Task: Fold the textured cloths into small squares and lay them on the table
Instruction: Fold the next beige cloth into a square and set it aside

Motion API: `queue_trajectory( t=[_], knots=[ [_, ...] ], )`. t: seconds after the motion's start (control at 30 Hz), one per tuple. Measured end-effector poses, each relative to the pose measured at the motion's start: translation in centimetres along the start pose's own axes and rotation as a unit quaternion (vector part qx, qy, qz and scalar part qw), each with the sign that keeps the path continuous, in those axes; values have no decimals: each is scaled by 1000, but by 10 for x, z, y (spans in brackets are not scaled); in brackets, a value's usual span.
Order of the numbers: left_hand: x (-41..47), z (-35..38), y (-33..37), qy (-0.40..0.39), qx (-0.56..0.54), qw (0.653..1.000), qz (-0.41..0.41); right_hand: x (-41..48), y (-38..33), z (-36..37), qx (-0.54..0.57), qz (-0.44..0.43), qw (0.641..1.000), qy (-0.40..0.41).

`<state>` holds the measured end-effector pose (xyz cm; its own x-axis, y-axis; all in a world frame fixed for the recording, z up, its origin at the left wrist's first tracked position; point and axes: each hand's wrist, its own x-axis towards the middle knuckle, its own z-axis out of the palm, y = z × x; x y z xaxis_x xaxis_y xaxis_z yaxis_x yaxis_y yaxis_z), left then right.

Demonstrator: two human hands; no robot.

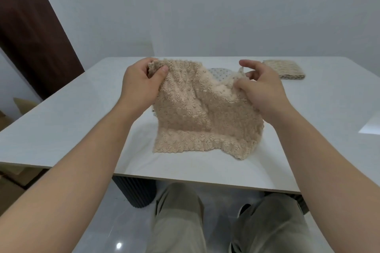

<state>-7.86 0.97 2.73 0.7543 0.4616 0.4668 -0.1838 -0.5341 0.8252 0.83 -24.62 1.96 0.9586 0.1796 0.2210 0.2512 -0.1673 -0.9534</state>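
Note:
A beige textured cloth (197,113) hangs between my hands above the white table (67,113), its lower edge lying on the tabletop. My left hand (139,84) grips its upper left corner, thumb over the fabric. My right hand (261,86) pinches the upper right corner with thumb and fingers, the other fingers loosely spread. Behind the held cloth a grey dotted cloth (220,74) peeks out on the table, mostly hidden. A folded cream textured cloth (284,70) lies flat at the far right of the table.
A white sheet (370,127) lies at the table's right edge. A dark brown panel (30,26) stands at the left against the grey wall. Under the table's near edge are my knees and a dark ribbed table base (137,193).

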Motion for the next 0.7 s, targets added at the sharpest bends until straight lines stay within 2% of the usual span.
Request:
queue_trajectory(
  t=[0.2,0.33,0.43,0.57,0.7],
  knots=[
    [0,-15,19,-7,-73,997,-18,-3,-29,-9,56,25,998,-31],
    [-1,-26,40,-27,-175,983,-56,-12,-57,-19,156,69,977,-128],
    [1,-32,49,-48,-226,966,-116,-11,-64,-24,180,99,963,-175],
    [10,-31,39,-72,-195,957,-201,9,-52,-15,150,115,971,-144],
    [23,-22,8,-73,-114,964,-228,28,-29,-4,51,112,987,-105]
  ],
)
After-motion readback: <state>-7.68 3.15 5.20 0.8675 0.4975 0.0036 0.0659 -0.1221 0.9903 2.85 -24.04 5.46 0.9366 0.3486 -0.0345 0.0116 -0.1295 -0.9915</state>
